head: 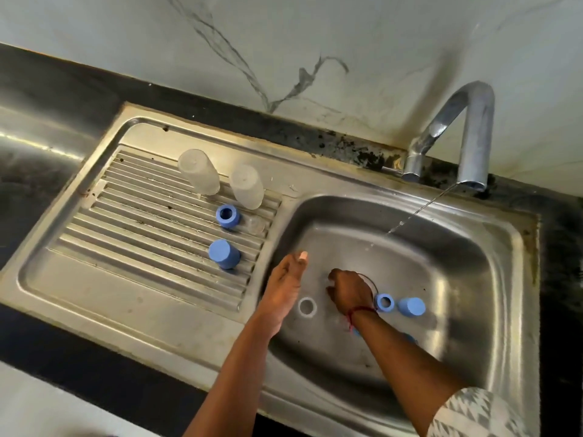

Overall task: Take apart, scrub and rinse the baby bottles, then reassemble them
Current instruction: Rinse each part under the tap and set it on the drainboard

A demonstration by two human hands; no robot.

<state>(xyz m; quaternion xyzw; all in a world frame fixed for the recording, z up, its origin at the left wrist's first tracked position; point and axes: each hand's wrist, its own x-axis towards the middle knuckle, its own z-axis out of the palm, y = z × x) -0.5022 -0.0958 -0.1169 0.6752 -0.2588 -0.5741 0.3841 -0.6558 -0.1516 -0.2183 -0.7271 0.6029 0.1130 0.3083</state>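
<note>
1. The left hand [285, 285] is flat with its fingers straight. It hangs over the near left side of the sink bowl [473, 279] and holds nothing
2. The right hand [348, 291] is low in the bowl with its fingers curled. I cannot tell if it has a thing in it
3. On the ribbed tray [142, 234] at the far left, the left bottle [198, 171] and the right bottle [246, 186] stand upside down, side by side
4. Just in front of them sit a blue ring [227, 216], a see-through teat [255, 223] and a blue cap [224, 253]
5. In the bowl, just right of the right hand, lie a second blue ring [384, 302] and a second blue cap [411, 306]. A pale ring [307, 306] lies between the two hands
6. Water runs from the tap [473, 137] into the far side of the bowl
7. These parts look light and made of hard plastic. I think they are wet, so they may slip
8. A bottle is best held round its middle, with the whole hand
9. Rings and caps are best pinched by their sides
10. The teat looks soft and squashy, so take it gently by its wide bottom
</note>
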